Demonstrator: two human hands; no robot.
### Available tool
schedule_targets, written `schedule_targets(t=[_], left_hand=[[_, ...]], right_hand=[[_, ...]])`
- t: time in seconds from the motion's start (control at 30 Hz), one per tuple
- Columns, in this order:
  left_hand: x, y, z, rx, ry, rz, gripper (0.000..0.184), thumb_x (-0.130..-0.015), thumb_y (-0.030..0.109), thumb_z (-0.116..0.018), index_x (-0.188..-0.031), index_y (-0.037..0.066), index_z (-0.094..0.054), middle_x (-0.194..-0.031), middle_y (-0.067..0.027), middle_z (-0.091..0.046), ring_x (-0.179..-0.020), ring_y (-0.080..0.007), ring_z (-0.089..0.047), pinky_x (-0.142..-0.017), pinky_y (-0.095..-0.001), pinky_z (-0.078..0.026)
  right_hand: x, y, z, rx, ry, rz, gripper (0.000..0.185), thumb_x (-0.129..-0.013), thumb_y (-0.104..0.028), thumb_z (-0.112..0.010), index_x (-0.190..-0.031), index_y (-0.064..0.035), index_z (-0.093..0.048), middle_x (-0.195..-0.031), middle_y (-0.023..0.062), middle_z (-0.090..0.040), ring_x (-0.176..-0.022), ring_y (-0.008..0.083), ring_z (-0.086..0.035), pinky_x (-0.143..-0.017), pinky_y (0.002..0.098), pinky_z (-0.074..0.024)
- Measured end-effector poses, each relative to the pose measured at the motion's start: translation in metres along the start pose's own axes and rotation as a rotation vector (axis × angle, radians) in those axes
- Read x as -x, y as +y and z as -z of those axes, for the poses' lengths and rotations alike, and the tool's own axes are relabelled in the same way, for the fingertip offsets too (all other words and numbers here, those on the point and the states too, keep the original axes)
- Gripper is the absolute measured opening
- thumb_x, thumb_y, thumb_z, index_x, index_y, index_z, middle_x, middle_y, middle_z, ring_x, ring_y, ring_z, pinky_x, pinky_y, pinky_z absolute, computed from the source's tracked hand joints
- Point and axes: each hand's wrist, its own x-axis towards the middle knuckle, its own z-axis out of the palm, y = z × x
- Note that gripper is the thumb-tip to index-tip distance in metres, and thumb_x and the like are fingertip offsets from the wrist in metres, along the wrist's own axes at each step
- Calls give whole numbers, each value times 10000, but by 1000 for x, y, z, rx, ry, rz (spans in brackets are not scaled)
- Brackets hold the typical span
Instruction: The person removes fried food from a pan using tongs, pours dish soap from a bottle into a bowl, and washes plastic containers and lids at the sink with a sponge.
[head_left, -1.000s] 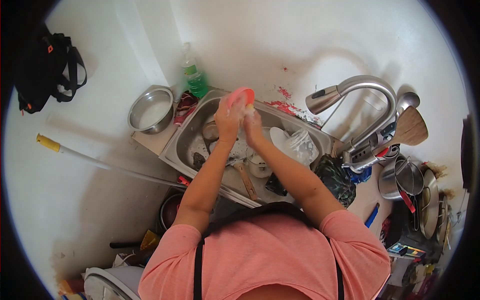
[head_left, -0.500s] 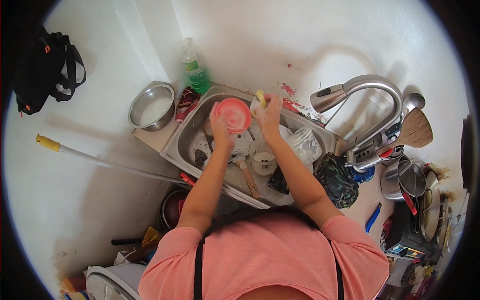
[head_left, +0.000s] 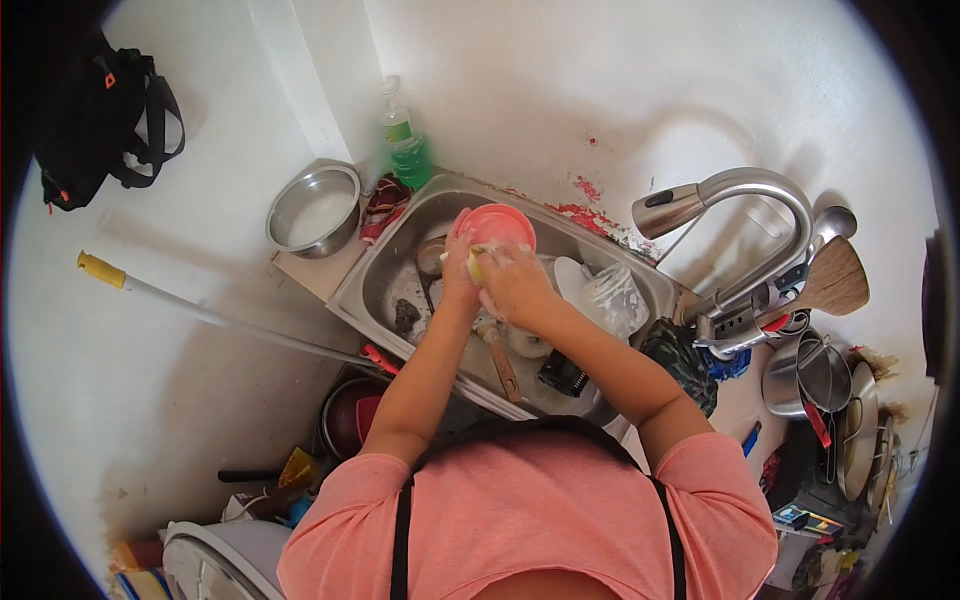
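My left hand (head_left: 462, 270) is closed on the edge of a round, shallow red plastic dish (head_left: 507, 224), held tilted over the steel sink (head_left: 352, 290). My right hand (head_left: 520, 292) presses a yellow sponge (head_left: 476, 264) against the near side of the dish, close to my left fingers. White suds cover parts of both hands. Beneath them in the sink lie a wooden-handled utensil (head_left: 502, 368), a dark scouring pad (head_left: 406, 315) and a black object (head_left: 562, 376). A soapy clear container (head_left: 614, 298) leans at the right side. My forearms and hands hide some of the sink's contents.
A steel faucet (head_left: 760, 185) arches over the right side. The steel bowl (head_left: 313, 212) and green liquid bottle (head_left: 407, 150) stand at the back left. To the right are a dark patterned bag (head_left: 680, 362) and pots (head_left: 795, 372). A long pole (head_left: 215, 312) leans at the left.
My right hand has moved left and down, bringing the sponge from beside the dish onto it. My left hand and the dish have shifted slightly right.
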Motion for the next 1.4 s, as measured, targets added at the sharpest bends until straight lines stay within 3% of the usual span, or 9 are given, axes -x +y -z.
schedule_targets(t=[0.07,0.27,0.47,0.67,0.77,0.9,0.97,1.17,1.4], left_hand=[[3,-3,-7,-22,7,-7,443,-878,166,-510,-1304,81,-424,-1206,-115,-521,-1053,-261,-560,-917,-391,-468],[13,10,-40,200,-15,129,410,-914,232,-490,-1286,68,-435,-1194,-109,-544,-1064,-241,-558,-914,-374,-460],[3,30,-40,92,-23,122,390,-888,165,-475,-1253,29,-462,-1167,-118,-569,-1051,-239,-566,-929,-360,-457],[3,35,-31,-223,-110,30,385,-820,23,-477,-1200,-7,-526,-1167,-120,-580,-1028,-205,-574,-914,-314,-468],[3,36,-25,-346,-167,62,382,-823,-3,-465,-1199,-10,-529,-1157,-108,-587,-1032,-180,-570,-908,-298,-465],[-1,38,-30,-510,-375,246,372,-838,-12,-455,-1202,-8,-532,-1143,-95,-596,-1028,-157,-570,-888,-288,-469],[-6,34,-33,-547,-384,183,353,-852,-1,-455,-1195,-6,-539,-1133,-93,-602,-1016,-153,-574,-874,-284,-469],[-7,41,-44,-431,-219,31,305,-888,40,-460,-1173,-9,-555,-1134,-95,-598,-1022,-155,-560,-888,-282,-448],[-15,12,-45,-363,-21,-292,307,-889,61,-466,-1172,-14,-554,-1150,-105,-587,-1039,-178,-548,-907,-290,-430]], right_hand=[[-1,3,3,88,-73,-14,368,-744,-180,-588,-1048,25,-559,-1076,214,-578,-1035,327,-535,-889,429,-404],[-18,24,-24,51,311,-16,449,-747,-156,-574,-1161,15,-535,-1196,203,-537,-1137,333,-491,-964,452,-365],[-13,18,-12,-259,91,-15,386,-708,-98,-579,-1089,-39,-581,-1100,165,-589,-1103,347,-512,-938,454,-364],[1,26,-9,148,-14,3,226,-687,-124,-607,-908,-90,-642,-1012,94,-613,-1021,263,-542,-844,421,-390],[0,55,-2,361,-103,15,199,-760,-199,-564,-910,-109,-659,-989,45,-618,-1088,238,-496,-892,433,-379],[-8,82,11,456,197,369,200,-768,-217,-547,-908,-128,-658,-1010,11,-589,-1081,239,-480,-897,443,-378],[-12,86,19,464,266,484,200,-762,-215,-548,-907,-129,-656,-1015,-2,-574,-1070,235,-479,-896,444,-381],[12,78,-13,424,181,274,186,-750,-215,-569,-901,-128,-635,-1046,42,-574,-1066,245,-488,-879,445,-381],[5,8,-23,-203,285,-329,308,-693,-146,-615,-986,-67,-564,-950,150,-587,-948,321,-542,-833,456,-400]])
